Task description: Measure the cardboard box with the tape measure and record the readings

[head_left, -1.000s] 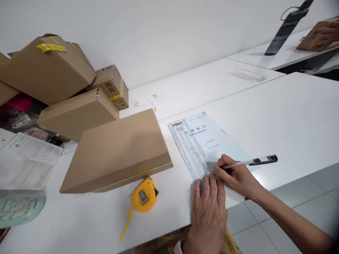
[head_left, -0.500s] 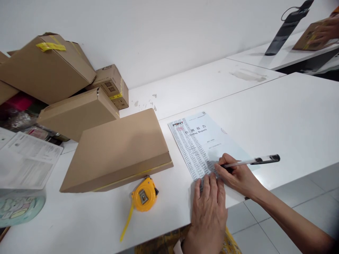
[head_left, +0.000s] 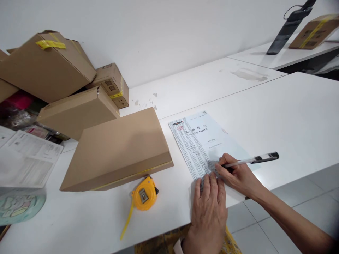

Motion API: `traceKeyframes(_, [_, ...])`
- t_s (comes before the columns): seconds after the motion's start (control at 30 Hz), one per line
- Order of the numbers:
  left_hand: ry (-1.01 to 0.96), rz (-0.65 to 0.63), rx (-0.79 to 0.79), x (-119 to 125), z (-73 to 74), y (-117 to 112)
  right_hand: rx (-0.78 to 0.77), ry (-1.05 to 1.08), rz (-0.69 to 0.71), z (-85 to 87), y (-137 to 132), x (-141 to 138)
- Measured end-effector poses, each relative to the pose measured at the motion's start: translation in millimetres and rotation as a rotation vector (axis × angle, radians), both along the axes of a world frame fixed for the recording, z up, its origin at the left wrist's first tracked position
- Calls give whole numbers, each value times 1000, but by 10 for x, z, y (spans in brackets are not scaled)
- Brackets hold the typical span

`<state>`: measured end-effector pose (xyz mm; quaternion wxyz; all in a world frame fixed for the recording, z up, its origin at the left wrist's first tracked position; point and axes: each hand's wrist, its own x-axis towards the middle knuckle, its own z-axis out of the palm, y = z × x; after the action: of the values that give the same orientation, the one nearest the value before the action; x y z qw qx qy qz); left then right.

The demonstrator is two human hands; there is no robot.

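A pale blue report booklet [head_left: 209, 135] headed "Testing Report" lies at an angle on the white table. My right hand [head_left: 235, 176] grips a black-capped clear pen [head_left: 247, 161], its tip hidden by the fingers near the booklet's lower part. Flat over the booklet's lower edge rests my left hand [head_left: 209, 208], fingers stretched out and nothing held. To its left sits a yellow tape measure [head_left: 145, 194] with a short length of tape pulled out. Behind that lies a flat brown cardboard box [head_left: 122, 144].
Several cardboard boxes [head_left: 50, 67] are piled at the left by the wall. Printed papers [head_left: 31, 158] stand near a light green patterned object [head_left: 22, 208]. A dark bottle [head_left: 286, 31] and a taped box [head_left: 314, 32] are on the far right table [head_left: 254, 56].
The other person's hand at the far right has left the taped box, which now sits tilted differently. My hands and the pen are almost unmoved.
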<state>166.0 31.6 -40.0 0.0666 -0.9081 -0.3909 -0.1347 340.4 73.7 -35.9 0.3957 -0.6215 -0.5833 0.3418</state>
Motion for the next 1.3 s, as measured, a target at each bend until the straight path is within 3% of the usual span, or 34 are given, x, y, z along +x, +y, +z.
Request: traceKeyframes(1.3, [0,-11,-19,2,9,-2,31,-34,-53,1,13,-8])
